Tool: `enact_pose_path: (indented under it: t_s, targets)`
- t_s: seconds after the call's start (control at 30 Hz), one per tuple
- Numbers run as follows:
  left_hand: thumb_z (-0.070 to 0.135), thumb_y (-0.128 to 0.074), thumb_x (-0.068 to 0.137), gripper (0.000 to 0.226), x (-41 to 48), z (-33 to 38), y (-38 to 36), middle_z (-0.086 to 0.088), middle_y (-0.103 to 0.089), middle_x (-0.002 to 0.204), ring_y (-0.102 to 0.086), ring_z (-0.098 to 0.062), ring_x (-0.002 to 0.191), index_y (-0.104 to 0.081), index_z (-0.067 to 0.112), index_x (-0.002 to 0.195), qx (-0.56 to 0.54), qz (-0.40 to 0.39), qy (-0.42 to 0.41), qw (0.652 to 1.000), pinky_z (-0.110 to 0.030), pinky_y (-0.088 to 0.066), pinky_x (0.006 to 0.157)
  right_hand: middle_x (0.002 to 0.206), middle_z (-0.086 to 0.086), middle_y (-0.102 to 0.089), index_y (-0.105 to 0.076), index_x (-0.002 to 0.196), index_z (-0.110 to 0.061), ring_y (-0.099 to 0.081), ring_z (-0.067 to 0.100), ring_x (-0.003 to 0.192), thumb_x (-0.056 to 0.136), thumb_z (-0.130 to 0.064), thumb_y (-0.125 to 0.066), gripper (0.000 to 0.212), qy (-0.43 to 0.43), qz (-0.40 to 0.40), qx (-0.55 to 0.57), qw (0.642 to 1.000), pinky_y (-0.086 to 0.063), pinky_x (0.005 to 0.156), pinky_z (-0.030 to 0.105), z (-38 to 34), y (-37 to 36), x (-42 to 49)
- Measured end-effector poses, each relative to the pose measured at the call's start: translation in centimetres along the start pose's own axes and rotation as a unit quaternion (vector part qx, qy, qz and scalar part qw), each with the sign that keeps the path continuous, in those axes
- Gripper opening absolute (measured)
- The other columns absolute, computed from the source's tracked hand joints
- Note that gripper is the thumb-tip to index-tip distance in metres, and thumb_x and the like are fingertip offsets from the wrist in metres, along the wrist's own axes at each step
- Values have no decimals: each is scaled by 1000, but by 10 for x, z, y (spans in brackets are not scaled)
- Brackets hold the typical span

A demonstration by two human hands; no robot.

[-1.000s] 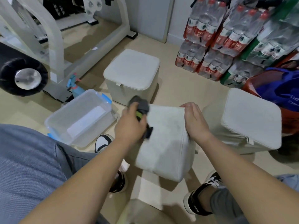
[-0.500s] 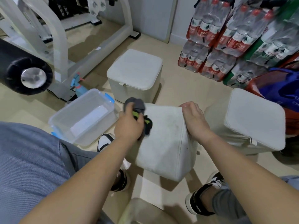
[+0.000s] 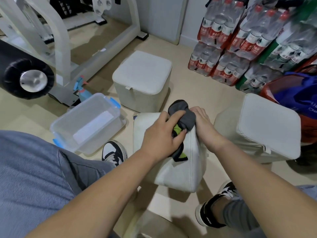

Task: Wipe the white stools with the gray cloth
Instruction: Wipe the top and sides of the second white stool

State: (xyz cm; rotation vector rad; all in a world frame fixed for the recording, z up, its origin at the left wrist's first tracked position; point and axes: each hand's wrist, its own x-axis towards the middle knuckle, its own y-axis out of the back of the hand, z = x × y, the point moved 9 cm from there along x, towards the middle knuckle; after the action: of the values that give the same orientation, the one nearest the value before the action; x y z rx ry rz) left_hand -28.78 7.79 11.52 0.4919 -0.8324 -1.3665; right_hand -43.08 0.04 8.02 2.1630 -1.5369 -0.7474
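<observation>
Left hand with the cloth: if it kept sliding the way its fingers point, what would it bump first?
Probably the right hand, just past the gray cloth in the left hand, gripping the tilted stool.

Person wiping a tipped white stool with a gray cloth.

The left hand [image 3: 161, 134] presses the bunched gray cloth [image 3: 184, 117] against the upper edge of the tipped stool [image 3: 178, 167]; the right hand [image 3: 204, 125] grips that edge, touching the cloth. A second stool [image 3: 142, 79] stands farther away, a third stool [image 3: 267, 127] tilts at right. A clear plastic bin [image 3: 87, 122] sits left.
</observation>
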Motion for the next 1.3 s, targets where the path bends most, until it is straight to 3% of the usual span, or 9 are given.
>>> enact_pose_path:
  t_s: [0.17,0.4,0.57,0.7,0.8,0.93,1.03,1.17,1.3]
  targets:
    - [46,-57,101,57,5,-59,10,-9,-51,126,-61,-34,101,-36,35,154,57,0,146,988,-43,-55,74,126,-18,-50,-52,113,-43,-38,8,130,104,-51,-49,12,-35,21,-27,999,-32,109,36,2,9,-11]
    - [43,-49,106,65,-48,-114,-7,-19,-44,145,-61,-43,114,-23,23,162,46,-62,267,961,-44,-50,84,145,-4,-49,-46,125,-36,-44,22,137,104,-53,-46,27,-99,109,-23,989,-39,111,46,22,34,-11]
    - [42,-53,103,63,-75,-103,-24,-16,-63,126,-65,-41,111,-26,18,154,-61,-38,362,929,-43,-52,91,151,4,-45,-45,142,-23,-46,28,138,107,-51,-42,46,-137,147,16,979,-37,110,43,38,44,-9]
    - [44,-58,101,54,-78,-27,-39,0,-66,113,-67,-26,103,-35,26,146,-148,-64,286,945,-30,-42,76,157,8,-42,-44,146,-21,-42,31,142,108,-50,-40,48,-170,168,40,970,-33,111,41,44,46,-8]
    - [50,-59,100,53,-64,15,-43,4,-61,125,-62,-17,111,-36,36,145,-188,-107,147,965,-35,-51,90,158,7,-39,-44,146,-23,-35,31,147,107,-51,-36,49,-182,132,39,973,-29,119,46,45,41,-9]
    - [52,-57,98,56,-23,28,-26,3,-48,117,-60,-24,97,-37,40,149,-89,-82,-29,992,-37,-54,72,139,11,-41,-47,139,-12,-35,27,132,89,-50,-30,65,-53,33,-82,995,-27,111,36,14,23,-13]
    - [59,-50,94,60,-10,8,-23,0,-47,115,-60,-28,92,-32,45,149,2,-81,-42,996,-38,-56,66,136,5,-42,-49,135,-20,-35,27,134,106,-31,-28,38,-19,7,-66,998,-27,110,32,10,15,-13]
    - [53,-54,98,60,-12,-63,-13,-6,-49,123,-64,-37,95,-30,44,153,73,-51,119,989,-40,-52,70,123,-6,-47,-53,113,-36,-37,19,132,112,-37,-29,24,-67,47,14,997,-29,115,36,16,21,-11]
    - [42,-54,104,58,-29,-143,16,-19,-49,141,-61,-43,113,-36,27,157,13,12,363,932,-39,-44,81,124,-7,-47,-51,101,-40,-37,19,133,110,-40,-28,24,-101,55,27,993,-30,117,40,21,24,-12]
